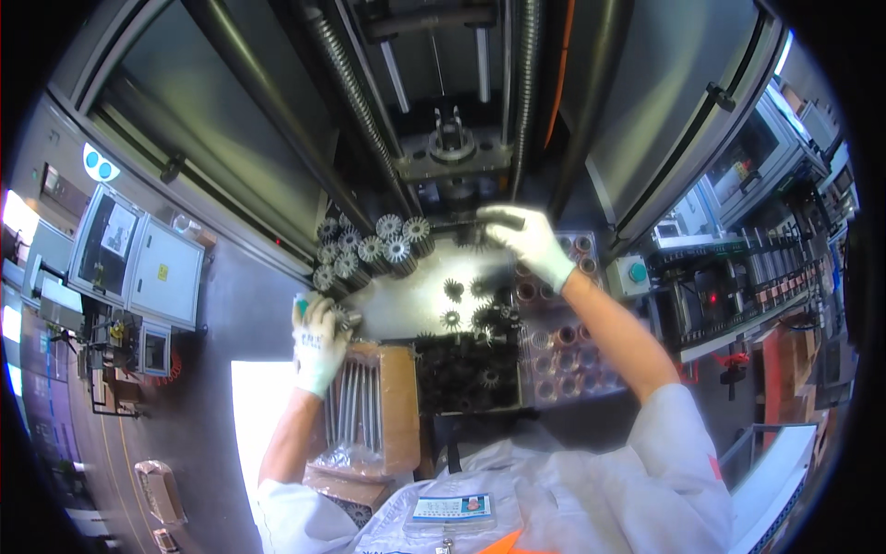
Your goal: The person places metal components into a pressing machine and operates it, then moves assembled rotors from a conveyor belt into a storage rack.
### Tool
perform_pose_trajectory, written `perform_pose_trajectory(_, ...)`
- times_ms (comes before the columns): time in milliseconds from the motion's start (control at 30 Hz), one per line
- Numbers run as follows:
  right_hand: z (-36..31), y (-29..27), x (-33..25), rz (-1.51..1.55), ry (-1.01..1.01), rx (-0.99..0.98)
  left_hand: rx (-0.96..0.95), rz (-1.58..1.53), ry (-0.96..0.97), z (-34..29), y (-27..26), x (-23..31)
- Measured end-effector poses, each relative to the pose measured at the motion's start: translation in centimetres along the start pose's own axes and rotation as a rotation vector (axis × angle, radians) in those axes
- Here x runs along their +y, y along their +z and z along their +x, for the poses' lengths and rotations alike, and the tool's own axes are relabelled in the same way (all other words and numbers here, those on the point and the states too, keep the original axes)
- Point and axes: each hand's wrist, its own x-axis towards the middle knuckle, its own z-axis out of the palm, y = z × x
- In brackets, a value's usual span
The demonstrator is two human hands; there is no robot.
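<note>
My left hand (pixel 317 347), in a white glove, is at the left edge of the metal work surface (pixel 388 300) with its fingers curled. A green button (pixel 301 307) shows by its fingertips, and a grey toothed metal part (pixel 348 319) is against its right side; the grip itself is partly hidden. My right hand (pixel 528 244), also gloved, reaches left beneath the press fixture (pixel 452 148), fingers stretched and apart. A dark toothed part (pixel 472 238) lies just below its fingertips. Toothed cores (pixel 371 247) stand grouped at the back left. Small dark toothed pieces (pixel 453 290) lie on the surface.
A carton (pixel 399 406) of metal rods (pixel 355 402) sits at front left. Beside it, a dark tray (pixel 461 383) holds black toothed pieces. Clear trays (pixel 558 392) of copper-coloured rings lie on the right, near a green-button box (pixel 632 272). Press columns and cabinet panels flank the work area.
</note>
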Motion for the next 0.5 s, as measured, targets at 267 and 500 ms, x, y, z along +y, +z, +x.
perform_pose_trajectory(267, 11.5, 1.1, -2.1, 0.276, -0.074, 0.343, 0.092, -0.547, -0.253, 2.3, -4.3, 5.2)
perform_pose_trajectory(500, 17.3, 1.0, 2.7, -0.159, 0.081, 0.460, 0.151, -0.758, -0.200, 4.0, -2.0, 5.6)
